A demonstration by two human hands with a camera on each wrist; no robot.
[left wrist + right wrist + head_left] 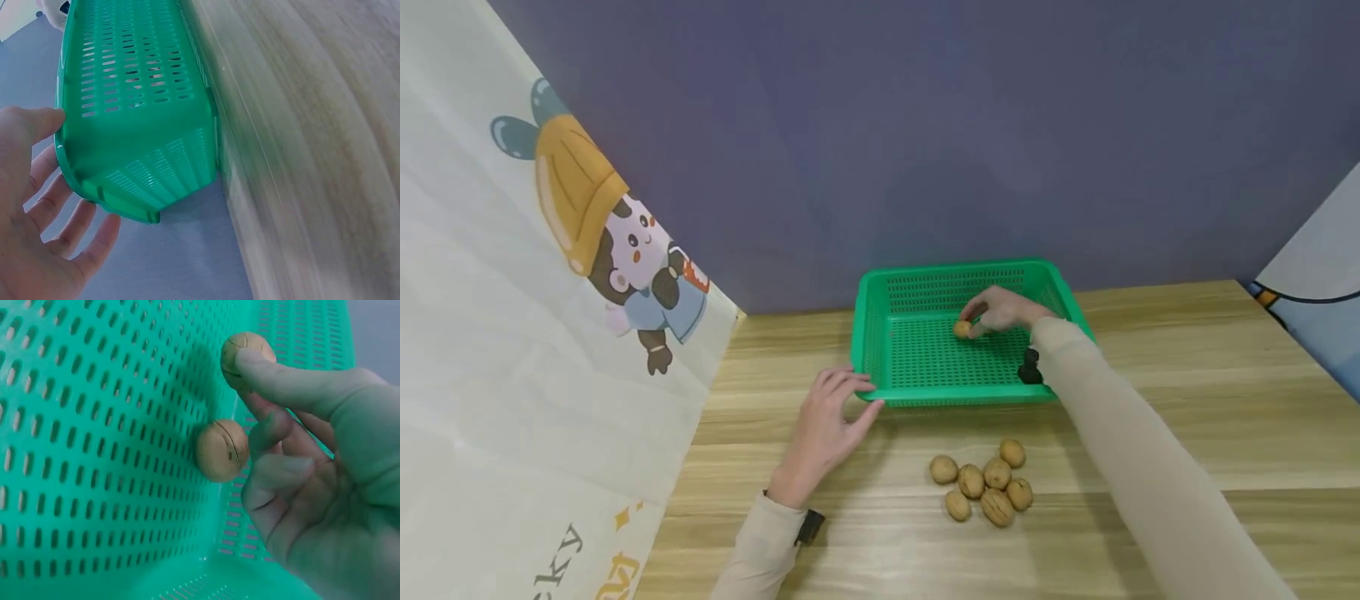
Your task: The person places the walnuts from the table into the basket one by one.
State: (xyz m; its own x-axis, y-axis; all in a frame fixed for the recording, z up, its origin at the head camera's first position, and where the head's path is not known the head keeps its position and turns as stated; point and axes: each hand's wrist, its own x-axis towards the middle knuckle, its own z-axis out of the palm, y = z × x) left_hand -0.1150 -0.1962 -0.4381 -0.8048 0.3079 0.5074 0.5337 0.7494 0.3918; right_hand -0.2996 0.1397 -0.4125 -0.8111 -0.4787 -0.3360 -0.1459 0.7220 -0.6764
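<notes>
A green plastic basket (874, 333) with slotted sides stands on the table. My left hand (826, 425) rests at its near left corner, fingertips and thumb touching the rim without curling round it; the left wrist view shows the fingers (75, 225) spread. Inside the basket, my right hand (1003, 310) pinches a walnut (962, 329) between thumb and fingers. In the right wrist view that held walnut (232, 369) is above the basket floor, and a second walnut (220, 451) lies on the floor beside the fingers. Several walnuts (972, 481) lie grouped on the table in front of the basket.
The wood-grain table (1135, 400) meets a dark blue-grey wall (820, 167) just behind the basket. On the left hangs a white sheet (490, 350) with a cartoon print. A dark cable (1315, 298) shows beyond the table's right edge.
</notes>
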